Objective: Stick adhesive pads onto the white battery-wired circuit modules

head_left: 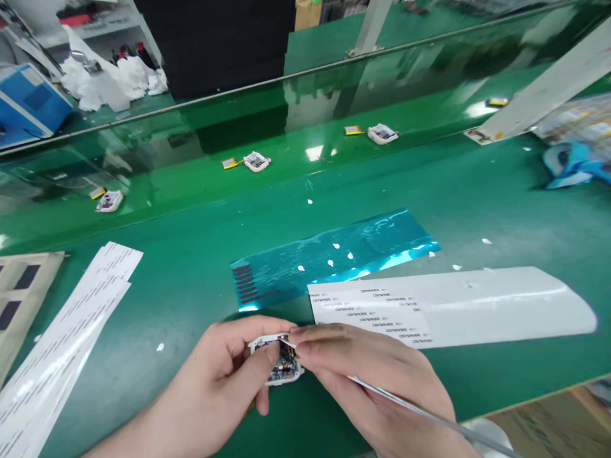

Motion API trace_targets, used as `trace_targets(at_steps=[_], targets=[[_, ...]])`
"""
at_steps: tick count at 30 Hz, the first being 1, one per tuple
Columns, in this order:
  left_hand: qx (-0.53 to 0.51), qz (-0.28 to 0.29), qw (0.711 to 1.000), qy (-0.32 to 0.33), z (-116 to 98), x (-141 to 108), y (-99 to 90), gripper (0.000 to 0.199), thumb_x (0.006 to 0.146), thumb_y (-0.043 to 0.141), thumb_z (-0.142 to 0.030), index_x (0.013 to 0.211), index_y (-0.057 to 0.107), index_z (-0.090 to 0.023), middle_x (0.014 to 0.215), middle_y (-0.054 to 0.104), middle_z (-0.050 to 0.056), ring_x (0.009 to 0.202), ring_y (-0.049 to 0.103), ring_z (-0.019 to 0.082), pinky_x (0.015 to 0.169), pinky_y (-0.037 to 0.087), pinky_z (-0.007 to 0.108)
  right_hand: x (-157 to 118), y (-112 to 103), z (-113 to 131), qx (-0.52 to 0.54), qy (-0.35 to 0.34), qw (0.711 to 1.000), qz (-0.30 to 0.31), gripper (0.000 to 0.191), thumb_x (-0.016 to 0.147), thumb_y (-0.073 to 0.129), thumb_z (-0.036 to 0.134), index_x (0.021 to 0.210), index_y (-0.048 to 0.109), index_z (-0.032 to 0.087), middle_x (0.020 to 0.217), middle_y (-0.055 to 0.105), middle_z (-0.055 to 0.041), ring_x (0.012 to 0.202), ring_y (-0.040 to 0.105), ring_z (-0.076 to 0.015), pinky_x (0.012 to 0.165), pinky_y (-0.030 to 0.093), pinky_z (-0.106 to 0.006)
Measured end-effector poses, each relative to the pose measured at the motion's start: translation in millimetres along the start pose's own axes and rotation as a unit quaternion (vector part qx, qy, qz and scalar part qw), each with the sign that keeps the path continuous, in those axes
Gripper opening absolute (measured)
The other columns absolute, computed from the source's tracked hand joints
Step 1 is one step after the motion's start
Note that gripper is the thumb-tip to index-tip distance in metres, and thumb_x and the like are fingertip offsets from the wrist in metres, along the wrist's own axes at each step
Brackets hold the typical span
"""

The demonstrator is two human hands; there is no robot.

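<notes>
The left hand (214, 381) grips a white-cased circuit unit (287, 367) between both hands, thumb across its board, fingers curled round the rim. The right hand (382, 369), fingers bunched pen-like, grasps a slim metal tool (424, 413), its tip at the unit. Blue film (372, 245) lies just beyond; green bench (157, 305) stretches leftward to printed strips (62, 356); the bench's near edge passes lower right.

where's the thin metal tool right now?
Head view, lower middle: the thin metal tool is in the right hand, its tip near the far edge of the white-framed circuit board held in the left hand.
</notes>
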State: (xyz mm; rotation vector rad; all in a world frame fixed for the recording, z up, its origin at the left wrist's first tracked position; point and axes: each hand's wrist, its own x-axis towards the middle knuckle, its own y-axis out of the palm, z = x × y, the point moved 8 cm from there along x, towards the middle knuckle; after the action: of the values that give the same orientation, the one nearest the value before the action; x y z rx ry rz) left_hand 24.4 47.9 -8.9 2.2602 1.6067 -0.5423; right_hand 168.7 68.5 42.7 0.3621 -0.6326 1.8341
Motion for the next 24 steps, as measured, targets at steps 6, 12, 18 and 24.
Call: trace_targets(at_steps=[6, 12, 18, 24], targets=[[-0.031, -0.017, 0.999, -0.026, 4, 1, -3.3, 0.051, 0.089, 0.067, -0.057, 0.113, 0.077, -0.013, 0.059, 0.054, -0.003, 0.046, 0.05, 0.008, 0.044, 0.038, 0.017, 0, 0, -2, 0.004, 0.019, 1.0, -0.003, 0.028, 0.086, 0.068, -0.004, 0.096, 0.074, 0.022, 0.094, 0.082, -0.0027, 0.085, 0.08, -0.0152, 0.084, 0.065, -0.018], [-0.06, -0.019, 0.998, -0.031, 1, 3, -4.4, 0.047, 0.087, 0.07, -0.054, 0.106, 0.078, -0.011, 0.054, 0.053, -0.003, 0.042, 0.048, 0.008, 0.043, 0.036, 0.017, 0, 0, 2, 0.003, 0.022, 1.0, -0.009, 0.03, 0.087, 0.067, -0.003, 0.1, 0.072, 0.024, 0.095, 0.081, -0.002, 0.087, 0.08, -0.0152, 0.082, 0.066, -0.02], [-0.071, -0.017, 0.997, -0.027, 0, 4, -4.4, 0.042, 0.085, 0.072, -0.049, 0.103, 0.079, -0.011, 0.061, 0.059, -0.001, 0.042, 0.048, 0.006, 0.042, 0.034, 0.016, -2, 2, 1, -0.021, 0.015, 1.0, 0.017, 0.027, 0.089, 0.066, 0.0, 0.101, 0.071, 0.024, 0.099, 0.082, -0.0012, 0.089, 0.08, -0.0147, 0.085, 0.065, -0.018], [-0.11, -0.015, 0.994, -0.01, 9, 3, -5.0, 0.038, 0.091, 0.066, -0.046, 0.109, 0.08, -0.015, 0.063, 0.061, 0.0, 0.044, 0.053, 0.008, 0.043, 0.036, 0.017, -4, 1, 0, -0.036, 0.01, 0.999, 0.014, 0.022, 0.092, 0.066, 0.005, 0.101, 0.072, 0.024, 0.098, 0.082, -0.0012, 0.089, 0.08, -0.0151, 0.085, 0.065, -0.018]])
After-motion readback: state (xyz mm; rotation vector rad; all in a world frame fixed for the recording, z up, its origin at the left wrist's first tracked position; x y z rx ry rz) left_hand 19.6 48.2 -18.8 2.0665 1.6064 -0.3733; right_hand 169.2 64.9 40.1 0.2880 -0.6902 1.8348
